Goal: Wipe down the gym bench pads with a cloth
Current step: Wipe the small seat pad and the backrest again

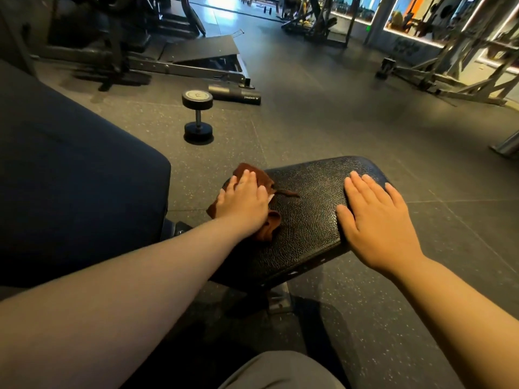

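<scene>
Seat pad (309, 197) of the bench, black and textured, with both hands on it. Left hand (244, 202) presses a crumpled brown cloth (271, 223) at the pad's left edge, its fingers (248, 178) straight and slightly spread over the cloth. Right hand (376, 220) lies flat on the pad's right edge, fingers straight and close together, holding nothing, well apart from the cloth. Dumbbell (197, 116) stands on end on the floor beyond the left fingers
</scene>
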A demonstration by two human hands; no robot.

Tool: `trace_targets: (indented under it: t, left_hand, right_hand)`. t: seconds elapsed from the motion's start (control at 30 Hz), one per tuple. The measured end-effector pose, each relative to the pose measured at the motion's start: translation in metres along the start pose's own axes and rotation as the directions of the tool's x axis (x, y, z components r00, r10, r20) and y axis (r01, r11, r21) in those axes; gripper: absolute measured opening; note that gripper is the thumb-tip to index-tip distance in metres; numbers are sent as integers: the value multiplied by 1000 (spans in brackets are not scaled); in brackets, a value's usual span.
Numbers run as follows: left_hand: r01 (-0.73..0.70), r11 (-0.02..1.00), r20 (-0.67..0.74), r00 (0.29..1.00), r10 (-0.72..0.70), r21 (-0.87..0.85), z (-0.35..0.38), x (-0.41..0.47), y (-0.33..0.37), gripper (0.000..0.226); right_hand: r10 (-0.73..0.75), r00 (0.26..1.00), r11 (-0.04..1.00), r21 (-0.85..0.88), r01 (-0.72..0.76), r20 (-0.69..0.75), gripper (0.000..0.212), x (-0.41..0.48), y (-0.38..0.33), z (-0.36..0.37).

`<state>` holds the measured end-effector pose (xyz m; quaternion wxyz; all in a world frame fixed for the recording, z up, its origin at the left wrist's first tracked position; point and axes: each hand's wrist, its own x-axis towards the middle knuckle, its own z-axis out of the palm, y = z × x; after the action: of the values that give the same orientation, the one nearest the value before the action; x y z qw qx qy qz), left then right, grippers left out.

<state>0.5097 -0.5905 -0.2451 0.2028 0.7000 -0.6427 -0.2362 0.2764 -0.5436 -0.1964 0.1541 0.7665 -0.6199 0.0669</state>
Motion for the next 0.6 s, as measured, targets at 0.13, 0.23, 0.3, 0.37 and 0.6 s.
trace_targets:
  t: [0.13,0.23,0.3,0.37,0.6]
  left_hand:
    - [-253,966,-48,965,256,58,14,-43,32,59]
    - [-512,857,5,859,513,49,13,-72,12,56]
    - [-426,904,13,905,426,42,9,-51,-6,56]
    - [-196,980,7,981,196,20,3,-19,-11,57]
    - [-290,957,-40,956,290,-3,12,-59,11,58]
  right_hand:
    - [9,1000,1000,5,-9,-24,67,-1,-1,1]
    - [14,999,1000,2,-14,-44,66,0,-2,1]
    - [6,999,1000,-4,-6,-48,66,0,-2,2]
    - [6,999,1000,-8,-6,-36,66,0,-3,3]
    - [14,999,1000,4,-14,-41,65,-2,-3,1]
